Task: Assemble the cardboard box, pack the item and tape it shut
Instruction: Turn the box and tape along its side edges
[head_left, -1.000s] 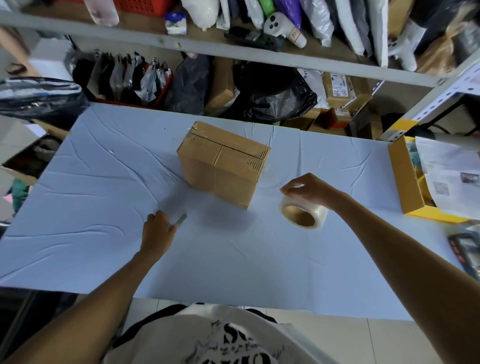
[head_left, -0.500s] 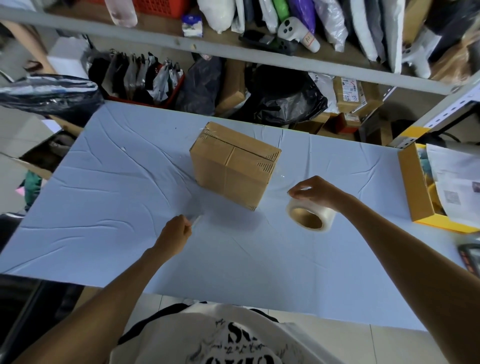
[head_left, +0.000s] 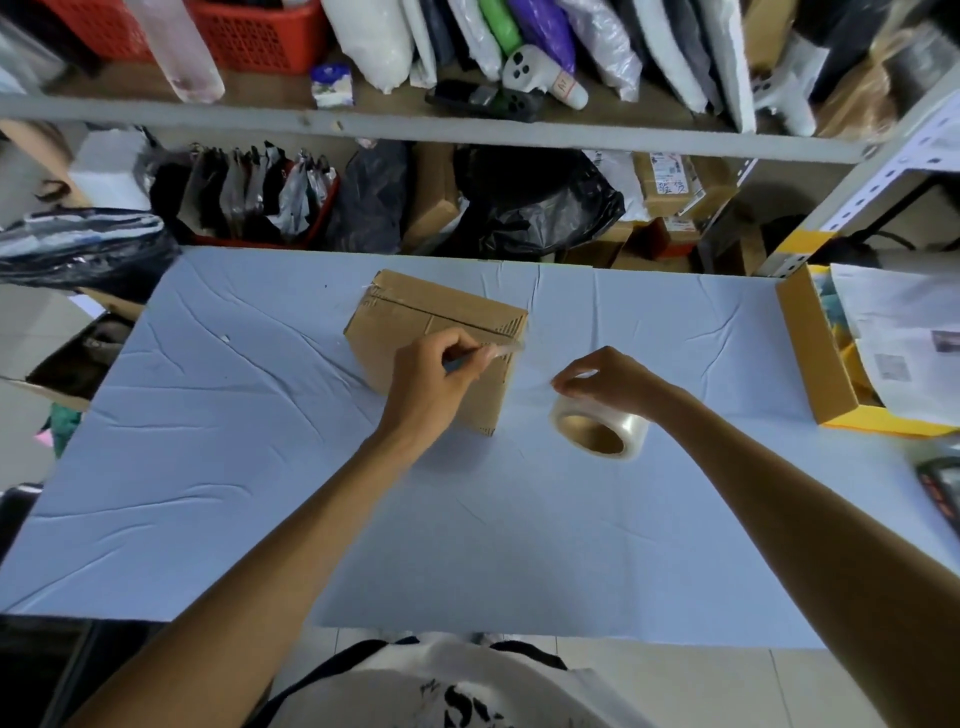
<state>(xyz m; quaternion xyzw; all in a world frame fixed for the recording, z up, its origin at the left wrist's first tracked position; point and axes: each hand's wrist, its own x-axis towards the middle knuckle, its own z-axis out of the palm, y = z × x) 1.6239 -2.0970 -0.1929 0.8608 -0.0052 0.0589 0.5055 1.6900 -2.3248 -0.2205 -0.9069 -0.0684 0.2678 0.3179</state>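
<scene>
One box (head_left: 415, 325), long axis left-right | left hand (head_left: 436, 384) grips small tool (head_left: 500, 352) | right hand (head_left: 605, 379) grips tape roll (head_left: 626, 432)

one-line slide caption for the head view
Left hand holds a thin tool against the closed cardboard box; right hand grips the tape roll beside it.

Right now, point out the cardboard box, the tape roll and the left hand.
cardboard box (head_left: 415, 318): head view, on its top face.
tape roll (head_left: 629, 429): head view, on its clear outer wall.
left hand (head_left: 430, 382): head view, on the back of the hand.
</scene>
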